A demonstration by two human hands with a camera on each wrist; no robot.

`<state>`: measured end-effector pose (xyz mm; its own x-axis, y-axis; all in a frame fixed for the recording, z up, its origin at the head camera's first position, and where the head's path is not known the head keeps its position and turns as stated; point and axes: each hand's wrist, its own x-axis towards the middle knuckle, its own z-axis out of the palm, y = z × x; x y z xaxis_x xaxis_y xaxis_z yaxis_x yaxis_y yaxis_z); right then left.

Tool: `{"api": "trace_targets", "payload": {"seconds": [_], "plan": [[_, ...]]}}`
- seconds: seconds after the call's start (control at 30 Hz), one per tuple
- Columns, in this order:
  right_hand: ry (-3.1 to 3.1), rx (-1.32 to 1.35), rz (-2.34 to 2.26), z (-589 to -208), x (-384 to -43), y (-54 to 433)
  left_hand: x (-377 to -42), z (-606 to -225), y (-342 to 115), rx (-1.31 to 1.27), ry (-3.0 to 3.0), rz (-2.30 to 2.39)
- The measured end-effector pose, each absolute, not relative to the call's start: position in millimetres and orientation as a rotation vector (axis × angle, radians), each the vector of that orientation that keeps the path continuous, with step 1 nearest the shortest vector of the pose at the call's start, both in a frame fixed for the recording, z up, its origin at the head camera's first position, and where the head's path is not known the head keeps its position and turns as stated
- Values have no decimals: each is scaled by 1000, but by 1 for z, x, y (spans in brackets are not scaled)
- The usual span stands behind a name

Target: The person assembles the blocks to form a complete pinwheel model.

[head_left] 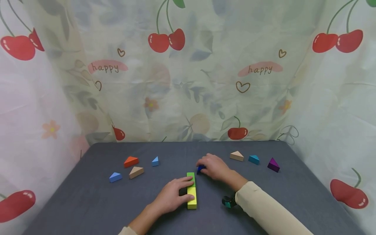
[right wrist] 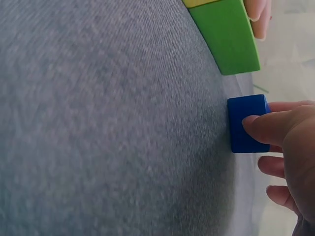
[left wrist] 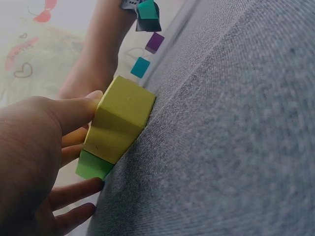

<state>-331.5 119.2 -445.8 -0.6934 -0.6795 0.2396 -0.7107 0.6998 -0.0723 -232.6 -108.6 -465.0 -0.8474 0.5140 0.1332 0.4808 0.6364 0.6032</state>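
A yellow block (head_left: 192, 198) and a green block (head_left: 191, 178) lie end to end on the dark grey table. My left hand (head_left: 171, 195) rests on both from the left side. Its thumb touches the top of the yellow block and its outstretched fingers reach over the green one. Just beyond the green block's far end, to the right, is a dark blue triangular block (right wrist: 250, 123). My right hand (head_left: 213, 167) pinches it between thumb and fingers, close over the cloth. In the head view that hand covers much of the blue block.
On the left lie an orange block (head_left: 131, 162), a wooden block (head_left: 136, 172) and two light blue triangular blocks (head_left: 115, 177). At the back right sit another wooden block (head_left: 236, 156), a teal block (head_left: 254, 159) and a purple block (head_left: 274, 165). A patterned curtain (head_left: 188, 81) surrounds the table.
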Motion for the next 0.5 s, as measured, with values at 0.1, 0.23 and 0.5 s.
{"api": "trace_targets", "payload": {"seconds": [0.1,0.23,0.5], "plan": [[-2707,1137,244,-447,-332,116,-233,-465,-109,851,2800,1005],[-2713,1148,249,-449,-332,112,-233,-465,-110,844,2798,999],[-2757,1028,415,-448,-325,111,-233,-465,-110,842,2789,991]]}}
